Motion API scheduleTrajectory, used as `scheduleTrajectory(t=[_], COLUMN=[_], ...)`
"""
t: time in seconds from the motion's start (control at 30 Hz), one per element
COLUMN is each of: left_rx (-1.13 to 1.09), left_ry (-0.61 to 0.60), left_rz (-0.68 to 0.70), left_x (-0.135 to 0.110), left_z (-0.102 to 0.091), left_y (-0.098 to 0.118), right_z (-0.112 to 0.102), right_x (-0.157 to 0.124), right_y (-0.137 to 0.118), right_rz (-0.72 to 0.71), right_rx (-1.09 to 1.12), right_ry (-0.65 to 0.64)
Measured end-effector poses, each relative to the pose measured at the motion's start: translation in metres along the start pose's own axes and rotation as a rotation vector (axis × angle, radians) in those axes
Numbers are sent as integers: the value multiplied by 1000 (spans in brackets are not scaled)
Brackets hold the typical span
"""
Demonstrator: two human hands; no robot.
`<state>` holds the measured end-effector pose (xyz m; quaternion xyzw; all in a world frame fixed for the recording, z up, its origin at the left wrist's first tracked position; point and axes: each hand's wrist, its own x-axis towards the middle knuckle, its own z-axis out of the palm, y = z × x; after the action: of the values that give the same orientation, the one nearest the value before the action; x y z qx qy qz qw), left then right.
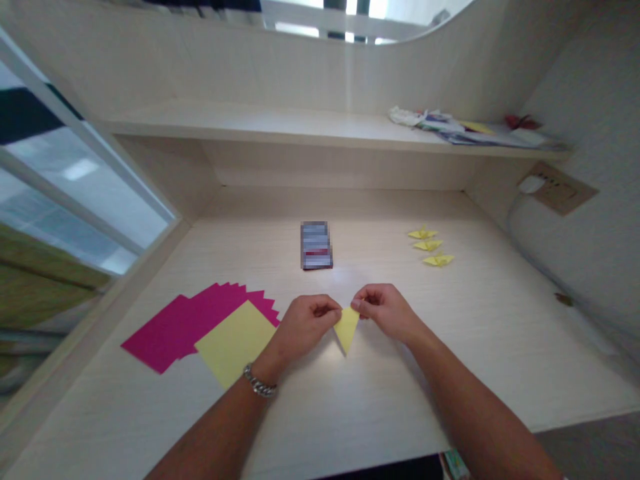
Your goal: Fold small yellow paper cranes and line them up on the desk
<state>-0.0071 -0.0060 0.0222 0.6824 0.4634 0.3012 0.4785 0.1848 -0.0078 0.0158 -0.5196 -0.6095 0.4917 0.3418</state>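
Between my hands is a small folded yellow paper (347,329), shaped like a narrow triangle with its point toward me. My left hand (311,323) pinches its upper left corner between thumb and fingers. On the other side, my right hand (384,308) pinches the upper right corner. Beside my left wrist lies a flat square of yellow paper (235,343), partly covered by that hand and arm. It overlaps a fan of magenta paper sheets (175,330). Several folded yellow paper cranes (428,246) rest in a short column at the right back.
A phone-like dark rectangle (316,245), its face blurred, lies at the desk's middle back. Above runs a shelf (280,127) holding loose papers and bags (465,128) at right. A cable (525,247) hangs from the wall socket (557,189) down the right side.
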Motion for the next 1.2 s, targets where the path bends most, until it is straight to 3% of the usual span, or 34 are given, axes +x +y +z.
scheduleTrajectory(t=[0.23,0.43,0.77,1.07,1.2], left_rx=[-6,-68,-97,-173,-190], left_ry=[-2,73,-50,-22,-17], left_rz=[-30,-46,-75,-79,-101], left_x=[-1,0,0,2,4], left_z=[-5,-8,0,-1,1], left_y=[-4,-5,-3,0,-3], right_z=[-12,-19,-9,-11,-7], right_x=[0,0,-1,0,2], right_y=[-1,0,0,1,2], right_rz=[9,9,3,34,89], right_rx=[-23,-9,-62,21,178], right_ry=[30,103,58,89,96])
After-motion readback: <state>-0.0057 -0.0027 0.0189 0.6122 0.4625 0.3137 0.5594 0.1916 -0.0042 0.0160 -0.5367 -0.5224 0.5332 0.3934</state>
